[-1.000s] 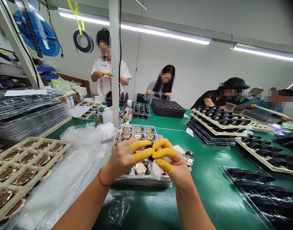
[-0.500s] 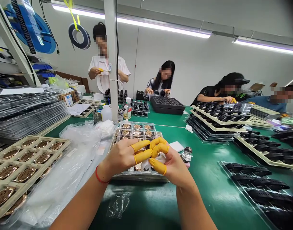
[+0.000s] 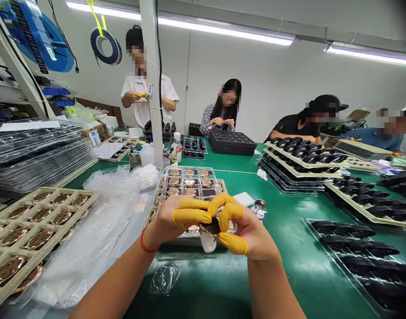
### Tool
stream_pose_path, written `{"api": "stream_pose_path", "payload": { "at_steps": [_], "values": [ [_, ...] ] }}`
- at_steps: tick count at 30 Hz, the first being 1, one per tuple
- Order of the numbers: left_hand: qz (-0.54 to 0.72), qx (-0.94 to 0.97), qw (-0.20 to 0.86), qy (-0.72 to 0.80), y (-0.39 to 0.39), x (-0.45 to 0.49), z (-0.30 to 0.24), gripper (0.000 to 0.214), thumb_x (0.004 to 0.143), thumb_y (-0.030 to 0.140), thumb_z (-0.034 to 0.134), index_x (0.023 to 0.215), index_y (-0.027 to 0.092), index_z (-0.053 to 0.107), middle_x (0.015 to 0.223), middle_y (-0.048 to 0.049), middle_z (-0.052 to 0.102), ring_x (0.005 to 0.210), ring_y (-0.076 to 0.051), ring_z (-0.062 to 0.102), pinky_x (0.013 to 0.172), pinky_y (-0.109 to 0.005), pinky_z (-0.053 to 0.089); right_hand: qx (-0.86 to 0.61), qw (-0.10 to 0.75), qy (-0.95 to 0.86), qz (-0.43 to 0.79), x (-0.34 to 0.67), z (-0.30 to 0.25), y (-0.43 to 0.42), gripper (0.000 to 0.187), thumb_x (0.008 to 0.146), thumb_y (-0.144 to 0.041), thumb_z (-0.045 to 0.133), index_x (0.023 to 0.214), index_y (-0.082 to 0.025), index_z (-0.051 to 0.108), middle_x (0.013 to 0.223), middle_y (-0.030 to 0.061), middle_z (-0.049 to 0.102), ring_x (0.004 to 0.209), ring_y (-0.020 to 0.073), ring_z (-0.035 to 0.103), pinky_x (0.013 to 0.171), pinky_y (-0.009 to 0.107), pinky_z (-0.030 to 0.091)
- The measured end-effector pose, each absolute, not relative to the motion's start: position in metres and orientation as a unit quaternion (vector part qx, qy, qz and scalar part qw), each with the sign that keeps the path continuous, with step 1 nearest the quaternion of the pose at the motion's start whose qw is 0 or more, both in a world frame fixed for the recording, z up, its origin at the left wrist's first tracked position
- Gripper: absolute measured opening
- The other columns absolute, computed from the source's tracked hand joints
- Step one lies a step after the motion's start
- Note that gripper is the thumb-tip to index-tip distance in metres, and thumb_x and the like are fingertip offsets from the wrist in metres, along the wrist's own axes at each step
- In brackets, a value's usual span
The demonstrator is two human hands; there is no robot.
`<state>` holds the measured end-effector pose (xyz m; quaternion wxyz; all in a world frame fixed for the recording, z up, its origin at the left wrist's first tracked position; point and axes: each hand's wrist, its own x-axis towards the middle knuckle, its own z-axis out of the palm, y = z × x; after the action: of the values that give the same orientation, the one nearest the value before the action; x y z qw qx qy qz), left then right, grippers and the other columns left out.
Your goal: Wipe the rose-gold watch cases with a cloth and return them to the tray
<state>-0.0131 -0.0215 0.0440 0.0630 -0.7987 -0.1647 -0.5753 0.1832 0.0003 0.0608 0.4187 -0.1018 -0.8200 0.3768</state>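
Fingers of my left hand [image 3: 183,215], in yellow finger cots, are closed on the edge of a dark round watch case [image 3: 212,226] with a metallic rim. From the other side my right hand [image 3: 251,226], also in yellow finger cots, grips the same case. A white cloth [image 3: 208,243] hangs below the case, pressed against it; fingers hide part of both. Just behind my hands is a stack of clear trays [image 3: 176,242] with rose-gold watch cases in its cells. To the right of my right hand stand a metal-topped container [image 3: 259,207] and a white block [image 3: 243,199].
At left, a beige tray [image 3: 94,195] holds rose-gold cases beside plastic bags [image 3: 106,212]. Trays of black watch straps [image 3: 352,252] line the right. A white post [image 3: 152,88] rises behind a bottle [image 3: 176,148]. Several co-workers sit or stand across the green table [image 3: 282,266].
My hands have come slightly nearer and tilted, so the dark case and the cloth below it now show between the fingers. The striped-sleeved co-worker's hands have drawn together.
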Motion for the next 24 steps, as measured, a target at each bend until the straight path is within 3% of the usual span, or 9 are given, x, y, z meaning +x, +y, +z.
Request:
{"api": "stream_pose_path", "payload": {
  "at_steps": [7,10,13,15,16,19,21,24],
  "values": [
    [-0.599,-0.786,0.017,-0.152,-0.019,-0.014,0.041,0.017,0.094,0.024,0.048,0.097,0.021,0.065,0.096,-0.0089,0.073,0.086,-0.016,0.069,0.073,-0.026,0.056,-0.082,0.447,-0.81,0.37,0.181,0.063,-0.003,0.011,0.08,-0.021,0.065,0.075,-0.025,0.057,0.097,0.0013,0.066,0.092,0.0201,0.059,0.088,0.039,0.046],
    [-0.601,-0.787,0.001,-0.142,-0.016,-0.014,0.041,0.015,0.093,0.021,0.051,0.1,0.022,0.064,0.1,-0.0082,0.072,0.089,-0.016,0.069,0.074,-0.026,0.056,-0.08,0.471,-0.807,0.346,0.178,0.063,-0.003,0.014,0.081,-0.025,0.068,0.093,-0.03,0.063,0.095,0.0019,0.067,0.09,0.0209,0.059,0.086,0.039,0.046],
    [-0.592,-0.79,0.028,-0.158,-0.018,-0.008,0.041,0.015,0.091,0.02,0.054,0.104,0.021,0.061,0.099,-0.0087,0.071,0.089,-0.017,0.068,0.073,-0.026,0.055,-0.102,0.541,-0.796,0.252,0.17,0.052,-0.002,0.026,0.081,-0.029,0.069,0.106,-0.033,0.065,0.088,0.0026,0.067,0.087,0.0221,0.057,0.081,0.039,0.046],
    [-0.579,-0.785,0.038,-0.217,-0.023,0.002,0.04,0.015,0.088,0.019,0.058,0.102,0.019,0.061,0.085,-0.0062,0.071,0.076,-0.016,0.067,0.066,-0.024,0.054,-0.136,0.614,-0.752,0.196,0.163,0.04,0.0,0.016,0.082,-0.03,0.067,0.099,-0.031,0.069,0.08,0.0029,0.065,0.081,0.0215,0.055,0.076,0.038,0.045],
    [-0.572,-0.779,0.016,-0.258,-0.026,0.008,0.039,0.014,0.087,0.019,0.059,0.1,0.018,0.061,0.078,-0.0045,0.07,0.069,-0.015,0.065,0.062,-0.023,0.052,-0.161,0.645,-0.72,0.199,0.158,0.035,0.001,0.011,0.085,-0.031,0.063,0.093,-0.029,0.071,0.076,0.0028,0.063,0.076,0.0203,0.054,0.072,0.036,0.045],
    [-0.576,-0.713,-0.164,-0.365,-0.034,0.024,0.038,0.014,0.087,0.028,0.059,0.095,0.016,0.061,0.072,-0.0023,0.065,0.058,-0.011,0.059,0.057,-0.021,0.049,-0.224,0.659,-0.636,0.333,0.148,0.027,0.003,0.023,0.091,-0.035,0.052,0.085,-0.025,0.072,0.071,0.002,0.062,0.064,0.0159,0.054,0.064,0.031,0.047],
    [-0.607,-0.629,-0.293,-0.386,-0.035,0.028,0.039,0.025,0.087,0.039,0.058,0.094,0.015,0.061,0.072,-0.0019,0.063,0.054,-0.009,0.054,0.052,-0.019,0.046,-0.238,0.623,-0.614,0.422,0.145,0.029,0.005,0.022,0.09,-0.037,0.054,0.092,-0.025,0.073,0.081,0.0029,0.068,0.074,0.0172,0.06,0.075,0.032,0.05],
    [-0.647,-0.526,-0.397,-0.384,-0.032,0.025,0.042,0.041,0.08,0.052,0.063,0.094,0.015,0.058,0.066,0.0011,0.058,0.046,-0.006,0.045,0.043,-0.016,0.04,-0.233,0.574,-0.603,0.502,0.141,0.034,0.005,0.022,0.085,-0.036,0.063,0.102,-0.028,0.072,0.101,0.0031,0.071,0.097,0.0208,0.063,0.092,0.036,0.047]
  ]
}}
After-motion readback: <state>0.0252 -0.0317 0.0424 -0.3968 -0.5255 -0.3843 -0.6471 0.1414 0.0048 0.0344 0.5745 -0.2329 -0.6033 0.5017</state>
